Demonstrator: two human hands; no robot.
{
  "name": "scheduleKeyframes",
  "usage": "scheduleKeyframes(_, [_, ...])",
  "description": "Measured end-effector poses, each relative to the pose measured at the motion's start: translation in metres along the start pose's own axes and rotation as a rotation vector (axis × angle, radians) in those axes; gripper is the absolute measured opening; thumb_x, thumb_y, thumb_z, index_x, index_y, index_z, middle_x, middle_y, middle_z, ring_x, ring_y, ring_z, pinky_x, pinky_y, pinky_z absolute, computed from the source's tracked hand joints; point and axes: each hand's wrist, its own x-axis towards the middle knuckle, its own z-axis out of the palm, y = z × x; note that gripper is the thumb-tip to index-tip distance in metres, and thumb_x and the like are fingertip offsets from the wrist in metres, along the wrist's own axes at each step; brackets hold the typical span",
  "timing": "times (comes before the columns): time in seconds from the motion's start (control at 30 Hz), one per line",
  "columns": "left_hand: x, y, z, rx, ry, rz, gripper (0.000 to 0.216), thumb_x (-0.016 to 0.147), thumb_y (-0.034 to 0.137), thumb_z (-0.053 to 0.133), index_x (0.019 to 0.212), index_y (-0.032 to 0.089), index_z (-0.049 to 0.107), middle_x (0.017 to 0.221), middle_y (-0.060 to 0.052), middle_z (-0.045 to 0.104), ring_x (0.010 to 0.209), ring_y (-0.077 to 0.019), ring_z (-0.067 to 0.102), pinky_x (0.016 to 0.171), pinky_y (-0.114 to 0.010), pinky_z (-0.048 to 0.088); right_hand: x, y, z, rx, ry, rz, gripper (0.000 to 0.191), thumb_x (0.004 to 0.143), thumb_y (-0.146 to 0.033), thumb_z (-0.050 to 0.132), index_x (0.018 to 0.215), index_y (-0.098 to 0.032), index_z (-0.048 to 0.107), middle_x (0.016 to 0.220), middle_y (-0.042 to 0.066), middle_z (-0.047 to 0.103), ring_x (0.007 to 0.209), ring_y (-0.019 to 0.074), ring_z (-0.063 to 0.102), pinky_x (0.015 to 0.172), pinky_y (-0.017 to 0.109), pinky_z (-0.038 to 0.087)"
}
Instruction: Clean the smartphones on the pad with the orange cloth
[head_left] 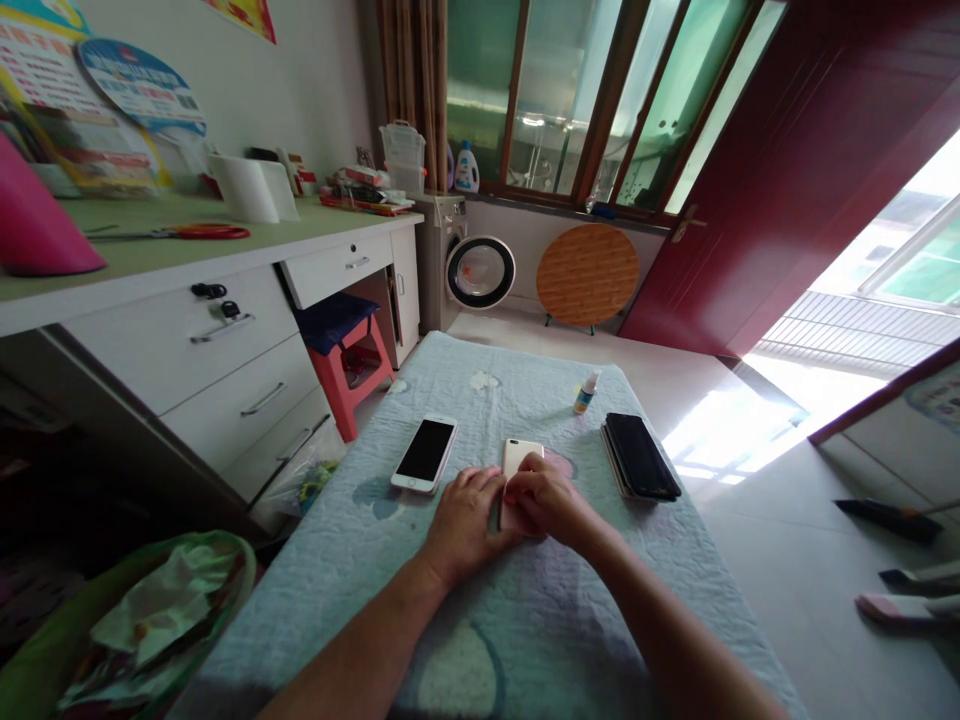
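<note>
Phone (pixel 519 455) lying mid-frame on cloth (pixel 525 620), being steadied by left hand (pixel 465 520), fingers curled against its edge; right hand (pixel 551 500) fingertips bunched, pressing its back, perhaps wiping; calling for even pressure next.

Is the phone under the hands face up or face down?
Face down, it seems: the phone shows a plain pink surface, not a dark screen like the white phone. Left hand and right hand hide the rest.

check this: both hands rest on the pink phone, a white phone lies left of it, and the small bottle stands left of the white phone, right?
Not quite: the head view shows the small bottle right of the pink phone, by the dark phones. The rest holds.
</note>
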Motion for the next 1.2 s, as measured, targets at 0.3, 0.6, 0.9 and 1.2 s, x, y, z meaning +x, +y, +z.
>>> scheduleKeyframes(0.3, [0.001, 0.003, -0.005, -0.035, -0.010, 0.017, 0.071, 0.070, 0.057, 0.070, 0.129, 0.022, 0.053, 0.127, -0.008, 0.058, 0.118, -0.0327, 0.045, 0.102, -0.045, 0.034, 0.034, 0.040, -0.007, -0.150, 0.158, 0.196, 0.016, 0.085, -0.016, 0.055, 0.086, -0.019, 0.071, 0.085, 0.002, 0.057, 0.080, 0.0129, 0.054, 0.075, 0.022, 0.038])
scheduleKeyframes(0.6, [0.002, 0.007, -0.007, -0.035, 0.003, 0.012, 0.067, 0.070, 0.052, 0.072, 0.126, 0.020, 0.054, 0.124, -0.009, 0.059, 0.116, -0.0318, 0.047, 0.100, -0.044, 0.036, 0.057, 0.029, 0.005, -0.160, 0.195, 0.238, 0.022, 0.087, -0.014, 0.049, 0.083, -0.017, 0.070, 0.088, 0.004, 0.059, 0.077, 0.0119, 0.055, 0.073, 0.021, 0.038])
scheduleKeyframes(0.9, [0.000, -0.005, 0.008, -0.020, 0.077, 0.023, 0.086, 0.072, 0.060, 0.065, 0.139, 0.013, 0.036, 0.134, -0.018, 0.051, 0.121, -0.0354, 0.047, 0.101, -0.050, 0.037, 0.006, 0.001, 0.006, -0.053, 0.085, -0.013, 0.019, 0.085, -0.012, 0.055, 0.076, -0.019, 0.071, 0.084, 0.003, 0.060, 0.076, 0.0118, 0.054, 0.071, 0.022, 0.039])
scheduleKeyframes(1.2, [0.001, 0.001, 0.000, -0.008, -0.011, 0.025, 0.063, 0.075, 0.060, 0.065, 0.126, 0.022, 0.058, 0.136, -0.008, 0.055, 0.122, -0.0325, 0.046, 0.100, -0.046, 0.038, -0.035, -0.001, -0.003, 0.063, 0.012, -0.066, 0.019, 0.085, -0.009, 0.055, 0.077, -0.019, 0.070, 0.085, 0.002, 0.058, 0.077, 0.0118, 0.055, 0.071, 0.022, 0.041])
